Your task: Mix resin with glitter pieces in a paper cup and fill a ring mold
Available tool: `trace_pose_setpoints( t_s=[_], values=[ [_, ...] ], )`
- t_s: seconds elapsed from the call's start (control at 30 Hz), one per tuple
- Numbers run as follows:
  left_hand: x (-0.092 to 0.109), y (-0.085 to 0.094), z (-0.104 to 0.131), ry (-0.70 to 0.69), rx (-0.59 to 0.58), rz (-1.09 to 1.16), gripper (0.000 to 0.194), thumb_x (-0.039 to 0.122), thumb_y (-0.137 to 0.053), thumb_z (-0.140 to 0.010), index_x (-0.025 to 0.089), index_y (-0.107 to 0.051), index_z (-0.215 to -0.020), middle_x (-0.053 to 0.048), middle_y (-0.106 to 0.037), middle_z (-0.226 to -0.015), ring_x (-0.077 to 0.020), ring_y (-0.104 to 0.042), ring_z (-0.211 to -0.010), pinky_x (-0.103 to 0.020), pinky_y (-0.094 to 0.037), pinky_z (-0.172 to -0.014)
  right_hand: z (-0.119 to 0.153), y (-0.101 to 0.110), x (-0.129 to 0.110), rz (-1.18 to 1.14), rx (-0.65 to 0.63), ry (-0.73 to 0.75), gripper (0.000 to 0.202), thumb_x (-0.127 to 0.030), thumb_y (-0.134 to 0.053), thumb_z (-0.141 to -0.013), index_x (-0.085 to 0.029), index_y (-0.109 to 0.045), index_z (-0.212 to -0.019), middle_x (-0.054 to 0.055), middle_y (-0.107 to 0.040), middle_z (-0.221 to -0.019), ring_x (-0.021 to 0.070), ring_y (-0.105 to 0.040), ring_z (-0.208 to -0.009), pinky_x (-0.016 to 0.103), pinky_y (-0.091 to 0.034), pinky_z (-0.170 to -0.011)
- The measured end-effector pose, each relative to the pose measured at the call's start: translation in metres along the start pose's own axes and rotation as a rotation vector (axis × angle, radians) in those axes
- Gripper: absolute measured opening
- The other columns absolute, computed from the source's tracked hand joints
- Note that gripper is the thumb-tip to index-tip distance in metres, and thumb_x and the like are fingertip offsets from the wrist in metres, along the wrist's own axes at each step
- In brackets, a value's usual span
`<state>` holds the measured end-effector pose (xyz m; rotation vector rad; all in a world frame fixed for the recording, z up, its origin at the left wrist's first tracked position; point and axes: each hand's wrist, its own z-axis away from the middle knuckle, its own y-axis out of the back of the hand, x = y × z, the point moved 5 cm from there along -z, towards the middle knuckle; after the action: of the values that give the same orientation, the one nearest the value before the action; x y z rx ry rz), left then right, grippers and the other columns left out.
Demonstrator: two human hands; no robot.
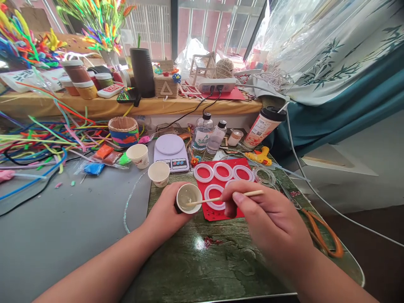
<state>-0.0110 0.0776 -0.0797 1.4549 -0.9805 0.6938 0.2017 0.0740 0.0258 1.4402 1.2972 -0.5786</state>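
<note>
My left hand [168, 208] is wrapped round a paper cup [199, 198] with cloudy, clear liquid in it. Between the thumb and fingers of my right hand [268, 214] is a thin wooden stick [206, 201], its far tip dipped in the liquid. Beyond my right hand lies a red sheet [206, 213] bearing several white ring molds [203, 172], some partly hidden by that hand. Two more paper cups, a nearer one [158, 174] and a farther one [138, 155], stand past my left hand.
A kitchen scale [171, 152] and two clear bottles [202, 134] stand at the back. On the right are orange-handled scissors [325, 235], a yellow glue gun [261, 156] and a tall drink cup [264, 126]. Pipe cleaners [41, 139] are strewn at the left.
</note>
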Motion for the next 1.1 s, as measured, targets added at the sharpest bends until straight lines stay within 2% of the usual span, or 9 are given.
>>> trace_pose_setpoints(
  t_s=[0.17, 0.5, 0.57, 0.67, 0.77, 0.87, 0.97, 1.0, 1.1],
  values=[
    [0.000, 0.001, 0.000, -0.009, 0.004, -0.002, 0.050, 0.029, -0.087, -0.083, 0.030, -0.071, -0.131, -0.007, -0.078, -0.132, -0.0341, -0.073, -0.124, -0.052, -0.060, -0.109, -0.001, -0.002, -0.001, -0.005, -0.024, 0.031, 0.027, -0.023, -0.052, -0.111, -0.027, -0.076, -0.100, -0.001, -0.073, -0.081, 0.0179, -0.069, -0.073, 0.031, -0.054, -0.065],
    [-0.001, 0.000, 0.000, 0.012, -0.011, 0.024, 0.051, 0.028, -0.086, -0.084, 0.029, -0.070, -0.132, -0.007, -0.077, -0.135, -0.0340, -0.072, -0.126, -0.054, -0.058, -0.112, -0.001, 0.007, -0.006, -0.048, 0.024, -0.004, 0.027, -0.023, -0.054, -0.111, -0.028, -0.077, -0.098, -0.001, -0.072, -0.080, 0.0181, -0.068, -0.073, 0.030, -0.054, -0.065],
    [-0.002, 0.000, 0.000, 0.033, -0.007, 0.044, 0.053, 0.029, -0.087, -0.083, 0.029, -0.069, -0.132, -0.007, -0.077, -0.135, -0.0337, -0.073, -0.125, -0.054, -0.058, -0.112, 0.004, 0.014, -0.012, -0.066, 0.088, 0.008, 0.028, -0.020, -0.056, -0.110, -0.030, -0.080, -0.099, -0.001, -0.073, -0.081, 0.0175, -0.067, -0.073, 0.030, -0.054, -0.065],
    [-0.002, 0.000, 0.000, 0.076, -0.011, 0.083, 0.054, 0.030, -0.089, -0.081, 0.028, -0.070, -0.132, -0.007, -0.078, -0.133, -0.0330, -0.075, -0.122, -0.053, -0.060, -0.110, 0.012, 0.028, -0.018, -0.107, 0.280, 0.017, 0.028, -0.019, -0.060, -0.109, -0.032, -0.083, -0.099, 0.001, -0.075, -0.085, 0.0181, -0.067, -0.076, 0.029, -0.056, -0.066],
    [-0.002, 0.000, 0.000, 0.083, -0.015, 0.080, 0.055, 0.030, -0.090, -0.080, 0.028, -0.070, -0.132, -0.007, -0.078, -0.134, -0.0330, -0.074, -0.123, -0.053, -0.060, -0.111, 0.015, 0.031, -0.018, -0.123, 0.347, 0.016, 0.028, -0.022, -0.060, -0.110, -0.031, -0.084, -0.098, 0.002, -0.074, -0.084, 0.0189, -0.066, -0.075, 0.030, -0.056, -0.065],
    [-0.003, 0.000, -0.001, 0.054, -0.011, 0.041, 0.056, 0.030, -0.089, -0.081, 0.030, -0.070, -0.133, -0.005, -0.077, -0.137, -0.0331, -0.073, -0.127, -0.053, -0.058, -0.113, 0.009, 0.023, -0.018, -0.037, 0.263, 0.047, 0.026, -0.022, -0.057, -0.112, -0.031, -0.081, -0.104, -0.001, -0.073, -0.083, 0.0170, -0.068, -0.076, 0.029, -0.056, -0.069],
    [-0.005, 0.000, -0.002, 0.037, -0.004, 0.018, 0.054, 0.031, -0.088, -0.082, 0.030, -0.070, -0.133, -0.005, -0.077, -0.135, -0.0330, -0.074, -0.125, -0.052, -0.058, -0.112, 0.002, 0.006, -0.018, 0.022, -0.018, 0.058, 0.026, -0.023, -0.053, -0.113, -0.028, -0.078, -0.108, -0.003, -0.072, -0.082, 0.0151, -0.068, -0.074, 0.029, -0.056, -0.069],
    [-0.005, 0.000, -0.002, 0.033, -0.002, 0.014, 0.054, 0.031, -0.088, -0.082, 0.030, -0.070, -0.133, -0.005, -0.078, -0.135, -0.0330, -0.074, -0.125, -0.052, -0.058, -0.111, 0.002, 0.004, -0.018, 0.047, -0.045, 0.054, 0.026, -0.023, -0.053, -0.112, -0.027, -0.077, -0.108, -0.002, -0.072, -0.082, 0.0149, -0.068, -0.074, 0.028, -0.055, -0.068],
    [-0.005, 0.000, -0.002, 0.018, -0.001, 0.014, 0.053, 0.031, -0.089, -0.082, 0.030, -0.071, -0.132, -0.005, -0.078, -0.134, -0.0330, -0.074, -0.124, -0.052, -0.058, -0.112, 0.001, 0.006, -0.018, 0.095, 0.007, 0.048, 0.025, -0.023, -0.052, -0.112, -0.025, -0.075, -0.104, -0.001, -0.073, -0.086, 0.0152, -0.070, -0.077, 0.028, -0.056, -0.068]
  ],
)
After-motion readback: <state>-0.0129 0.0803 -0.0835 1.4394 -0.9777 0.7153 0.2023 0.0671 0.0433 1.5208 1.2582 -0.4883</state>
